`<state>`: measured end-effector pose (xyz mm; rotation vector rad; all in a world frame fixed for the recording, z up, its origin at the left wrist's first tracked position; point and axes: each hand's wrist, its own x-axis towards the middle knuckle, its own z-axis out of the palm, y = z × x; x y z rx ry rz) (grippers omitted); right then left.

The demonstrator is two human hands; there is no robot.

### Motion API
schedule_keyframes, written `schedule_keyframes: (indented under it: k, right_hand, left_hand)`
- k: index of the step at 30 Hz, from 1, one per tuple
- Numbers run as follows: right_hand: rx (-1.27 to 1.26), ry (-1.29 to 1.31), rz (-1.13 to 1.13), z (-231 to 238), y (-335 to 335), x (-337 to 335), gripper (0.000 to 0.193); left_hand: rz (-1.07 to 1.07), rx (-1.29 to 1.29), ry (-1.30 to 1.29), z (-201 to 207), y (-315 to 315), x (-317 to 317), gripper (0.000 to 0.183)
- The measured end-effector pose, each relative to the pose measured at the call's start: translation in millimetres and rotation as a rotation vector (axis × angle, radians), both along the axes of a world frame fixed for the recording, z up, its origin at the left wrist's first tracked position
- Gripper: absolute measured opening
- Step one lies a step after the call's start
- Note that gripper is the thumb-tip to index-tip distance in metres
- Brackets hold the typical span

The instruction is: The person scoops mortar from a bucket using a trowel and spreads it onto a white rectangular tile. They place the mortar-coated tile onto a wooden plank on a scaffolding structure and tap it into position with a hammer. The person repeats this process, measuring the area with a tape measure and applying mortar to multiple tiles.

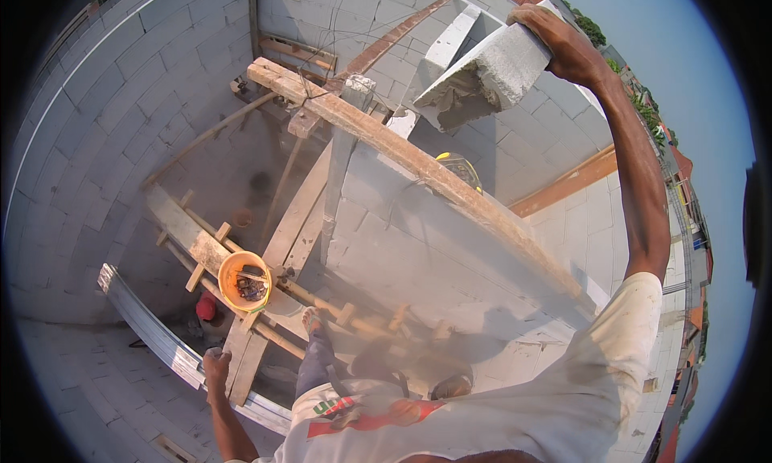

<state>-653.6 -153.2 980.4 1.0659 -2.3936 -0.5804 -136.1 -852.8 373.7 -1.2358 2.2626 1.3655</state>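
At the upper right, my right hand (pixel 555 41) grips the top of a pale grey concrete block (pixel 515 65). The block is tilted, and rough grey mortar clings to the side facing me. Just beyond it, another pale block (pixel 453 38) sits at the wall. My left hand (pixel 215 370) is down at the lower left with its fingers curled closed, beside a plank end (pixel 246 358) and over a long silvery metal profile (pixel 153 326). What that hand holds, if anything, is hidden. An orange-yellow bucket (pixel 232 263) containing small tools or debris stands on the planks ahead of it.
A long timber beam (pixel 418 165) crosses in front of me near a grey post (pixel 342 157). Scaffold planks and poles (pixel 181 226) lie below, with my foot (pixel 312 320) on them. Block walls (pixel 161 85) surround the deep space. A round red thing (pixel 206 306) shows lower down.
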Motion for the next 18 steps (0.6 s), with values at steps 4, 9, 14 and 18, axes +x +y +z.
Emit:
schedule_keyframes:
  k: [4,9,14,18]
  right_hand:
    - [0.041,-0.035,0.122,-8,-22,-19,0.097]
    - [0.002,-0.03,0.186,-19,-49,-33,0.079]
    - [0.022,-0.088,0.171,-29,-68,-38,0.077]
    - [0.019,-0.185,0.132,-41,-81,-47,0.078]
  left_hand:
    - [-0.295,0.173,-0.261,-67,-7,111,0.033]
    - [0.09,0.302,-0.558,-59,25,164,0.037]
    - [0.261,0.466,-0.358,-43,38,157,0.041]
    - [0.299,0.447,-0.322,-53,38,139,0.039]
